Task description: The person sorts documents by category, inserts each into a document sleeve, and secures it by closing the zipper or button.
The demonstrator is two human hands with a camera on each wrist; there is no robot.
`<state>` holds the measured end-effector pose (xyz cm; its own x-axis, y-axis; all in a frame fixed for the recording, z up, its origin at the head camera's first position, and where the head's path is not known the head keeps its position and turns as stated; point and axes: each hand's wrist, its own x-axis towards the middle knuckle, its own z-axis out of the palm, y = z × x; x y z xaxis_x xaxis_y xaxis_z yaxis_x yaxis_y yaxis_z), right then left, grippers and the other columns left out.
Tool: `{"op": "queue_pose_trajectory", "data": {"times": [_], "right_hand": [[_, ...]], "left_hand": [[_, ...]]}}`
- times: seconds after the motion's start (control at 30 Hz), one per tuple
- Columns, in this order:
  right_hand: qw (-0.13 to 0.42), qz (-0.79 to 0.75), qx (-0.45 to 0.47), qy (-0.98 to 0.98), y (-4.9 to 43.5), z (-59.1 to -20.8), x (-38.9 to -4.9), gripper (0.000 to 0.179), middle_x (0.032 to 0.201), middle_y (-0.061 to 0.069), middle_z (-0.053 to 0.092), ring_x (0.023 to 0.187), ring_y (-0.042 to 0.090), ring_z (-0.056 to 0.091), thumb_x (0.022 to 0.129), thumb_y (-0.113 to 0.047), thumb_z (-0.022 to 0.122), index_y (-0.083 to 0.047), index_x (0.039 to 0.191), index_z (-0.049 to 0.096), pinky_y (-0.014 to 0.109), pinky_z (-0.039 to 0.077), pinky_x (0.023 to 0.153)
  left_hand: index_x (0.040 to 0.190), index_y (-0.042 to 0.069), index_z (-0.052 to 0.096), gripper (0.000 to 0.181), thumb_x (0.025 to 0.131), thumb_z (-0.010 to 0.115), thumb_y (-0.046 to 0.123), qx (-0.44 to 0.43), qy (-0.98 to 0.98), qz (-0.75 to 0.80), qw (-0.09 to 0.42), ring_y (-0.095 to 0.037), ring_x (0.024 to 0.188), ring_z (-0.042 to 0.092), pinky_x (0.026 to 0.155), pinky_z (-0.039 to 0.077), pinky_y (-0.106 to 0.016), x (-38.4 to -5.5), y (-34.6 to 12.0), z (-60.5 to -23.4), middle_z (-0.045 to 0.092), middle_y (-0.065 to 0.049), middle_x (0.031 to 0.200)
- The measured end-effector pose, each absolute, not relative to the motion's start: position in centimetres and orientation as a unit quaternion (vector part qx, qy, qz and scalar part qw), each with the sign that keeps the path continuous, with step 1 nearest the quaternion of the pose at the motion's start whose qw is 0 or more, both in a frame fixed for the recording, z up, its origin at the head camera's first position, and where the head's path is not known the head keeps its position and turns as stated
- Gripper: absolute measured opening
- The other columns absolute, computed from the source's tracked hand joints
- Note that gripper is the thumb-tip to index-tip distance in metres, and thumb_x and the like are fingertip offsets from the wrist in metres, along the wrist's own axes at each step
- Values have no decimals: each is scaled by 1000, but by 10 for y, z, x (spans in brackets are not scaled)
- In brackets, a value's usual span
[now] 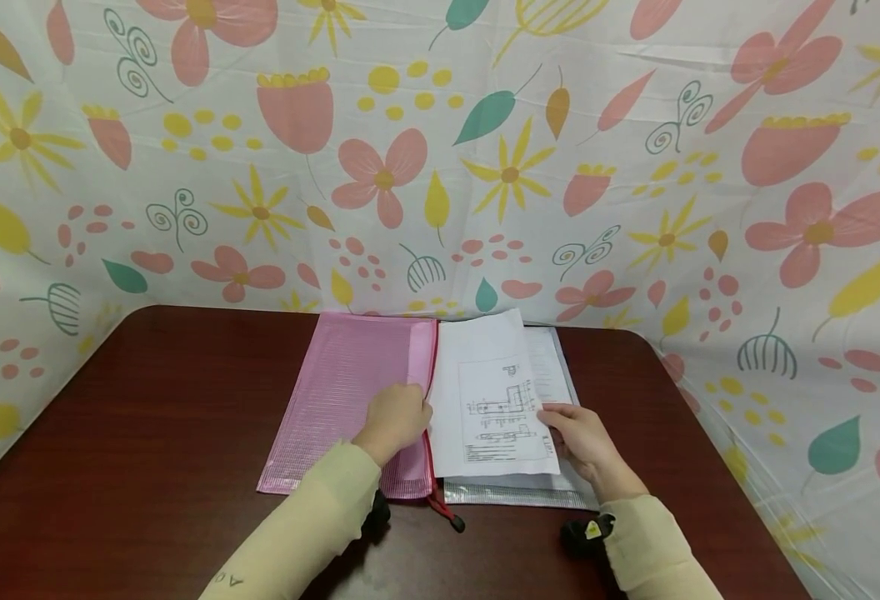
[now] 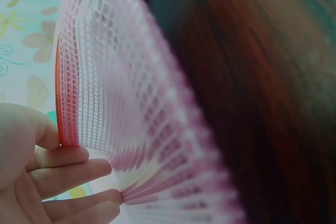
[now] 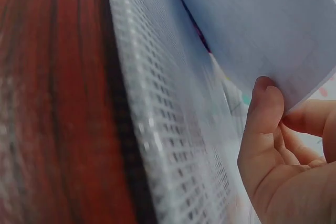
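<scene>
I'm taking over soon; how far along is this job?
Done: the pink pouch seems open. In hand: the left hand grips its red edge; the right hand pinches the printed sheet. Remaining, perhaps: inserting that sheet, which shows outside, above the clear pouch.

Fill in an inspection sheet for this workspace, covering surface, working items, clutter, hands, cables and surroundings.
Surface: dark reddish-brown wood-grain table.
Working items: pink mesh zip pouch at left; printed drawing sheet beside its red zip edge, whether tucked inside cannot be told; clear mesh pouch partly beneath the sheet.
Clutter: nothing seen.
Hands: left hand pinches the pink pouch by its red edge; right hand pinches the sheet's right edge.
Cables: nothing seen.
Surroundings: floral-print cloth behind and beside the table.
</scene>
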<state>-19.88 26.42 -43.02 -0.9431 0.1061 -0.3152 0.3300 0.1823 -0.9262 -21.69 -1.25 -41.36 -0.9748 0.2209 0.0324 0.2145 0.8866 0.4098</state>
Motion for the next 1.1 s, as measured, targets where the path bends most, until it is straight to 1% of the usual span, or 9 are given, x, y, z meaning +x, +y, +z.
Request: {"op": "queue_pose_trajectory", "data": {"times": [0.23, 0.6, 0.93, 1.0, 1.1], "right_hand": [[89, -637, 142, 752, 258, -429, -199, 43, 77, -3, 66, 61, 6, 57, 93, -15, 58, 7, 129, 50, 21, 47, 53], [95, -648, 142, 742, 252, -431, -201, 45, 79, -1, 68, 65, 8, 63, 92, -17, 60, 7, 128, 51, 24, 52, 57], [100, -650, 138, 741, 250, -433, -203, 47, 78, -3, 66, 60, 5, 55, 92, -20, 61, 4, 131, 50, 22, 47, 53], [98, -649, 138, 741, 250, -433, -203, 47, 76, -3, 66, 57, 5, 52, 91, -20, 62, 3, 130, 51, 21, 44, 52], [97, -650, 133, 742, 251, -432, -203, 48, 76, -3, 66, 57, 5, 53, 91, -20, 62, 4, 131, 51, 21, 45, 51]], "left_hand": [[61, 14, 46, 29, 89, 51, 18, 105, 969, 222, -7, -15, 51, 45, 45, 37, -30, -216, -13, -415, 46, 0, 55], [63, 13, 49, 27, 89, 52, 18, 102, 966, 236, -30, -16, 49, 43, 44, 34, -30, -217, -14, -421, 47, 0, 55], [60, 14, 45, 30, 89, 52, 15, 113, 955, 270, -50, -12, 46, 35, 43, 30, -25, -215, -18, -429, 38, 3, 52], [60, 15, 45, 29, 88, 53, 15, 116, 954, 273, -54, -12, 46, 35, 43, 30, -25, -214, -19, -431, 38, 3, 52], [61, 15, 45, 28, 88, 53, 16, 116, 953, 275, -59, -12, 47, 36, 44, 30, -26, -215, -20, -432, 39, 3, 53]]}}
